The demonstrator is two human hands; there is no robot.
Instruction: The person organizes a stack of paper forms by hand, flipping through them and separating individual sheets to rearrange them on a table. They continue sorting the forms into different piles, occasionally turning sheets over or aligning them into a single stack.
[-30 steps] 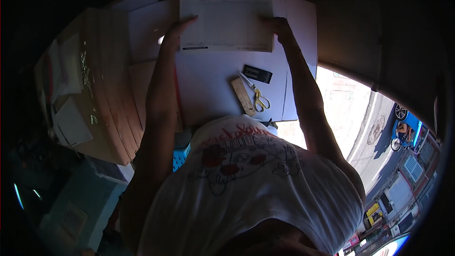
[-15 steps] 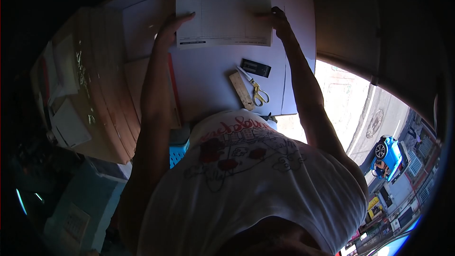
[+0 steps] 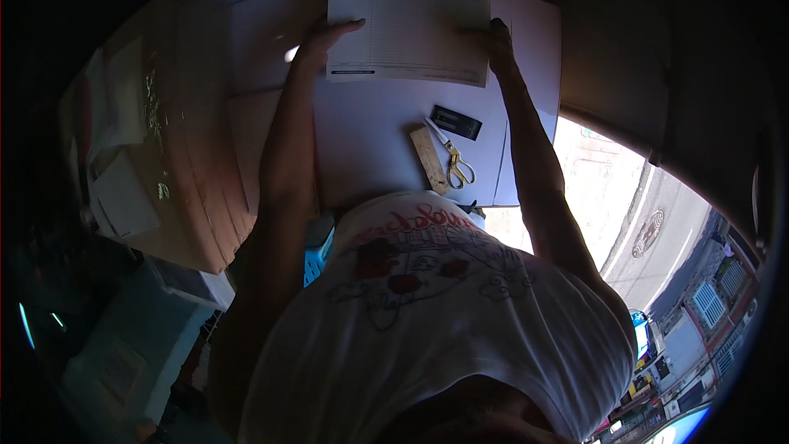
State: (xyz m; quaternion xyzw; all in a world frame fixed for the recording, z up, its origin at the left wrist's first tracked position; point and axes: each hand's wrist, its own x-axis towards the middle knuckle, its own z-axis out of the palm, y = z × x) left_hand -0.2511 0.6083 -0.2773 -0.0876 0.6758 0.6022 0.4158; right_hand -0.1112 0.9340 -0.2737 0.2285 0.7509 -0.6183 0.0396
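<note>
A printed paper form (image 3: 411,37) with ruled lines and a dark strip along its lower left edge is held over the far side of the white tabletop (image 3: 362,148). My left hand (image 3: 327,39) grips its left edge, thumb lying on top. At the right edge, my right hand (image 3: 500,49) is closed on the same form; shadow makes its fingers hard to see. Nearer my body lie scissors (image 3: 454,163) with gold-coloured handles, a narrow wooden block (image 3: 428,159) beside them, and a flat black rectangular object (image 3: 457,122) whose kind I cannot make out.
Brown cardboard (image 3: 193,156) with papers on it stands to the left. A blue plastic basket (image 3: 317,256) sits below the table by my left arm. On the right, an opening shows a sunlit street (image 3: 657,226).
The view has turned slightly, so the table and its things appear shifted right. Both hands still hold the form. The blue vehicle outside has mostly gone from sight behind my shoulder.
</note>
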